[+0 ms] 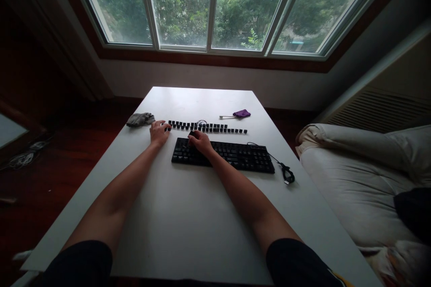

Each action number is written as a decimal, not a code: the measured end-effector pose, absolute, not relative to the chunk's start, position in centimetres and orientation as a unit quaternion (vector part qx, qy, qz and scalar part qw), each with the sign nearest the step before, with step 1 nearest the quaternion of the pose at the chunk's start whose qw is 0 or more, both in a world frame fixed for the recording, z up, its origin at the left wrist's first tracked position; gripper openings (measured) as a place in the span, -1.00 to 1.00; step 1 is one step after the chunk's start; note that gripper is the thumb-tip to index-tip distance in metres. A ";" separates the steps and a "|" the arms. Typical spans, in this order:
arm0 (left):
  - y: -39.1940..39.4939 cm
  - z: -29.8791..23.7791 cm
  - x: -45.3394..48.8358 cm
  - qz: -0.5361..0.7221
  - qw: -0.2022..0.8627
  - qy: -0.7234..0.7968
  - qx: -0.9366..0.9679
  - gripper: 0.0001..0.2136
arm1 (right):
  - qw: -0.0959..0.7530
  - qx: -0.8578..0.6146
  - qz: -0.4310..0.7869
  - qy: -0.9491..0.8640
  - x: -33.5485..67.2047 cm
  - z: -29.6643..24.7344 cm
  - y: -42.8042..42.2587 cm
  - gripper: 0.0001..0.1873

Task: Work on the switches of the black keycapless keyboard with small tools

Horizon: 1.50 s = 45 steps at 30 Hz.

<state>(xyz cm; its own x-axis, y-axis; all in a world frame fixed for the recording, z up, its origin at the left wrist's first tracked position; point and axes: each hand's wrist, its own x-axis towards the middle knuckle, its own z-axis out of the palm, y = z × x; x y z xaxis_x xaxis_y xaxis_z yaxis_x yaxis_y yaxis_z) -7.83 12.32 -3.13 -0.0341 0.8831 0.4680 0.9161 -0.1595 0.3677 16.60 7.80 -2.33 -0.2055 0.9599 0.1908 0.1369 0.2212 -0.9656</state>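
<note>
A black keyboard point(235, 154) lies on the white table point(188, 224). Behind it runs a row of loose black keycaps point(208, 127). My right hand point(201, 141) rests over the keyboard's left end, fingers curled and pinched on a small dark keycap. My left hand point(159, 132) lies on the table at the left end of the keycap row, fingers bent and touching the first caps. A thin wire tool point(201, 122) lies among the caps.
A grey cloth point(140, 119) sits left of the keycap row. A purple cloth point(241, 113) and a small brush point(226, 117) lie at the back. The keyboard cable point(286, 172) coils at right. A white sofa point(363, 179) stands on the right.
</note>
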 end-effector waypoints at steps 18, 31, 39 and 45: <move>12.2 -3.7 -8.0 -0.332 0.032 -0.653 -0.680 -0.77 | 0.461 -0.424 0.458 -0.631 16.6 -2.5 8.1 -0.75; 9.2 -2.6 -6.3 -0.374 0.054 -0.628 -0.681 -0.79 | 0.525 -0.388 0.507 -0.562 16.4 -2.4 8.5 -0.78; 6.6 -2.9 -4.9 -0.352 -0.095 -0.562 -0.742 -0.86 | 0.404 -0.437 0.373 -0.711 17.2 -1.0 8.6 -0.89; 6.3 -2.5 -4.7 -0.365 -0.142 -0.532 -0.751 -0.82 | 0.380 -0.441 0.348 -0.735 18.3 -0.2 8.8 -0.87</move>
<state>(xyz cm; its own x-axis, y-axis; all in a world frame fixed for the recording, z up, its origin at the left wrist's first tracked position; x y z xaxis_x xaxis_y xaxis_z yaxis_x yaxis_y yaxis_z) -4.73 6.32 -2.50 0.1678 0.9025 0.3966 0.6947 -0.3937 0.6020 18.28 8.83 -0.18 -0.3232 0.9122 0.2518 0.3831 0.3694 -0.8466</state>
